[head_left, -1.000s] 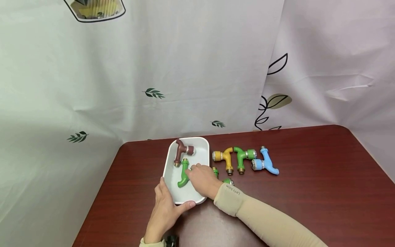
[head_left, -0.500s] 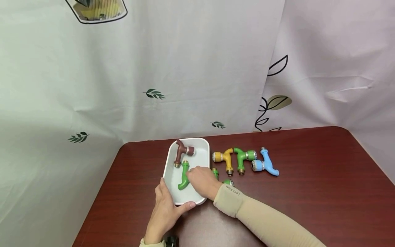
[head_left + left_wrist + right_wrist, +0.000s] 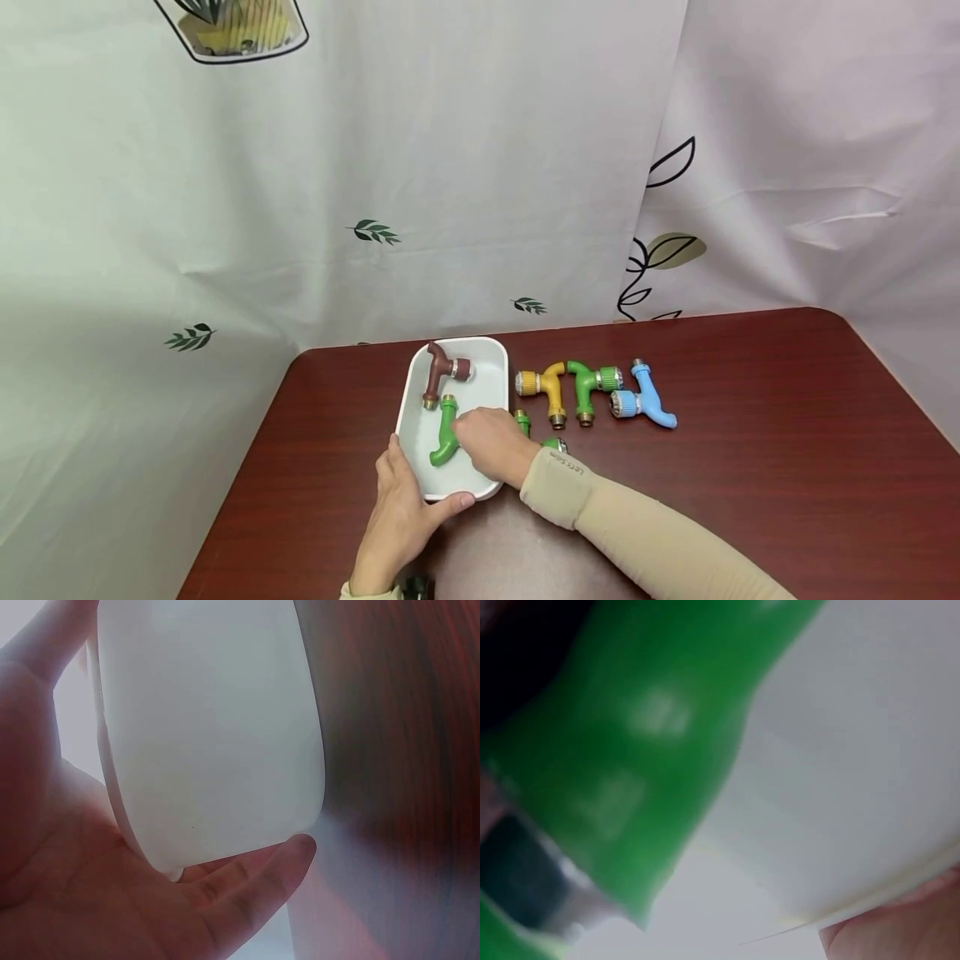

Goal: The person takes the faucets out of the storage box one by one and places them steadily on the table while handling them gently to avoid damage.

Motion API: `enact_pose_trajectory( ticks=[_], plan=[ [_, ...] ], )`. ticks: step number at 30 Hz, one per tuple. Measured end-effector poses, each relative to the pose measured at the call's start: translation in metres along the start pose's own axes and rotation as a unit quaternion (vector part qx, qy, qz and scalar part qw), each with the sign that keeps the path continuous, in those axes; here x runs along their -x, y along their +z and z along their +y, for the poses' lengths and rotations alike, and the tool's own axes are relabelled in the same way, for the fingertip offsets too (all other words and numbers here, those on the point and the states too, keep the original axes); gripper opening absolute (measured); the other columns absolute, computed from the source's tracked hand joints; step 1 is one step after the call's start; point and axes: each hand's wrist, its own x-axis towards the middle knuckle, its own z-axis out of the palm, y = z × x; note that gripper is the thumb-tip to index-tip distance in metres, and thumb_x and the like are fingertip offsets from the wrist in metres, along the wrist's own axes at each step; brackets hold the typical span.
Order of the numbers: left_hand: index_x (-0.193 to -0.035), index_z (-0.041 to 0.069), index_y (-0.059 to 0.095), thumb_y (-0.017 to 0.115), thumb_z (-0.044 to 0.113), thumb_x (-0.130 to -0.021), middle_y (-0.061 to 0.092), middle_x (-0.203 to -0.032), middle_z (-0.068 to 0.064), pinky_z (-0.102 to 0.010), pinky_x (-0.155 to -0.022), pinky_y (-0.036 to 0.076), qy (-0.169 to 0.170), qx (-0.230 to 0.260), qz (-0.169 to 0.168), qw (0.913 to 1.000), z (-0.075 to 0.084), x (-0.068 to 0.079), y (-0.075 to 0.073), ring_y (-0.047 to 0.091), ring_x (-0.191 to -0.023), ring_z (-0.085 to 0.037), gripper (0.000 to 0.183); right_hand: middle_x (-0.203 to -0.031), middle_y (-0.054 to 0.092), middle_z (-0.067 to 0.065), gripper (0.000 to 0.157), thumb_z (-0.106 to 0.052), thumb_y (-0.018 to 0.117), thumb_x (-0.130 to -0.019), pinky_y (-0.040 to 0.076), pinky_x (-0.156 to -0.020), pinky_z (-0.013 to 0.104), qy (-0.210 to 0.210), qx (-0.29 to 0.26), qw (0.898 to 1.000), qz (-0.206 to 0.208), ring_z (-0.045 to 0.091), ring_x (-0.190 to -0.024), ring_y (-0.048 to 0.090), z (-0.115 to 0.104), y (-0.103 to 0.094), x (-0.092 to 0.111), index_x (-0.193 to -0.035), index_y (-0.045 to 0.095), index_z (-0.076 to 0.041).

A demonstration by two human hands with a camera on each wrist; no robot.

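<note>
Near the bench's (image 3: pixel 750 400) far edge, a tray (image 3: pixel 491 383) is clasped, presumably steadied, by the left hand (image 3: pixel 399 508); inside, a green tap (image 3: pixel 446 433) is gripped by the right hand (image 3: pixel 493 442).

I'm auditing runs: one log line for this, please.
left hand: grips white tray; right hand: holds green tap inside; brown tap: in tray

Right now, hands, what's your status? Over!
Left hand holding white rounded-rectangle tray. Right hand gripping green curved tap inside. Possible obstacle: dark-brown T-shaped tap beyond it.
</note>
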Motion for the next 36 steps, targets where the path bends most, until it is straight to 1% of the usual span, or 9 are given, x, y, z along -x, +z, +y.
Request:
enact_pose_trajectory(
  ticks=[8,16,22,29,36],
  plan=[
    [-0.153,-0.015,0.003,0.086,0.059,-0.068,0.023,-0.147,-0.034,-0.055,-0.101,0.041,-0.003,0.000,-0.001,1.0000,0.001,0.000,0.000,0.037,-0.132,-0.048,0.140,-0.075,0.064,-0.001,0.018,0.002,0.074,-0.078,0.050,-0.053,0.031,-0.001,-0.004,1.000,0.027,0.015,-0.071,0.062,0.000,-0.005,0.003,-0.083,0.069,-0.014],
    [-0.152,-0.017,0.004,0.087,0.058,-0.068,0.025,-0.145,-0.036,-0.055,-0.101,0.041,0.003,-0.006,0.005,1.0000,0.000,0.000,0.000,0.038,-0.131,-0.049,0.139,-0.074,0.064,-0.001,0.021,0.004,0.074,-0.076,0.048,-0.050,0.030,-0.005,-0.016,0.999,0.037,0.014,-0.070,0.061,-0.001,-0.011,0.007,-0.083,0.067,-0.015],
    [-0.152,-0.017,0.006,0.088,0.058,-0.068,0.025,-0.144,-0.036,-0.055,-0.102,0.040,0.000,-0.005,0.006,1.0000,0.000,0.000,0.001,0.038,-0.131,-0.049,0.139,-0.073,0.063,-0.003,0.023,0.005,0.073,-0.076,0.045,-0.049,0.029,-0.004,-0.024,0.999,0.043,0.013,-0.069,0.060,0.000,-0.014,0.010,-0.081,0.067,-0.016],
    [-0.152,-0.016,0.005,0.087,0.058,-0.068,0.024,-0.145,-0.036,-0.055,-0.102,0.040,-0.001,-0.004,0.002,1.0000,0.000,-0.001,0.001,0.037,-0.131,-0.049,0.139,-0.069,0.060,-0.005,0.025,0.008,0.071,-0.076,0.043,-0.046,0.028,-0.001,-0.050,0.996,0.071,0.011,-0.066,0.059,0.003,-0.014,0.016,-0.081,0.069,-0.015],
    [-0.152,-0.016,0.005,0.087,0.058,-0.068,0.024,-0.145,-0.036,-0.055,-0.102,0.040,-0.002,-0.005,0.002,1.0000,0.000,-0.001,0.001,0.037,-0.131,-0.049,0.139,-0.071,0.061,-0.004,0.024,0.007,0.071,-0.077,0.044,-0.045,0.031,-0.002,-0.043,0.995,0.094,0.015,-0.068,0.061,0.001,-0.017,0.022,-0.086,0.071,-0.015]
  ],
)
